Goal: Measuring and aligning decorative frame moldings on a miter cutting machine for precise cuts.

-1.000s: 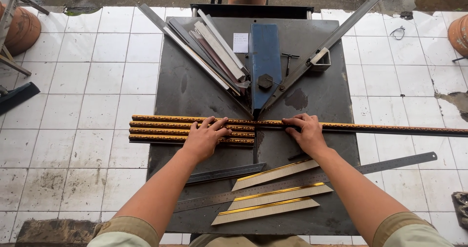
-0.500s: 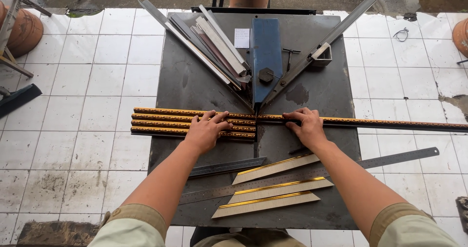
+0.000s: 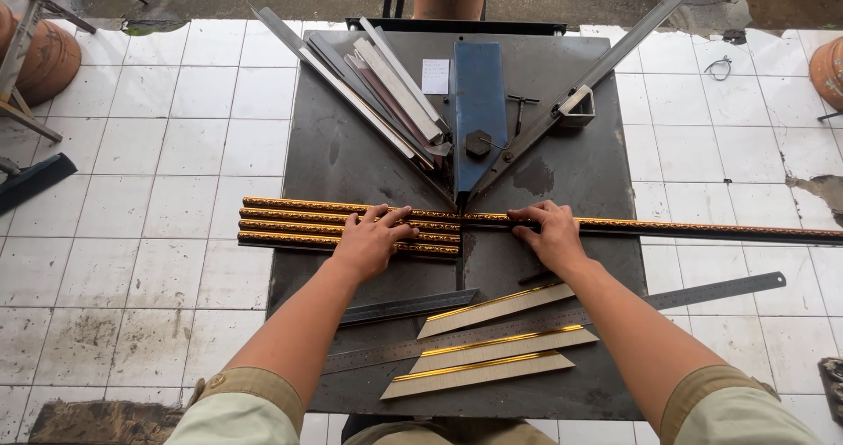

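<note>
At the bottom centre, three cut beige strips with gold edges lie across a long steel ruler on the dark metal table. Above them, mid-frame, the left hand lies flat, fingers spread, on a stack of gold moulding sticks. The right hand presses open-palmed on one long gold moulding running to the right edge. Farther up stands the blue cutter.

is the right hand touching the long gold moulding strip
Touching. The head view shows the right hand lying flat on the long gold moulding strip, fingers pressed over it.
</note>
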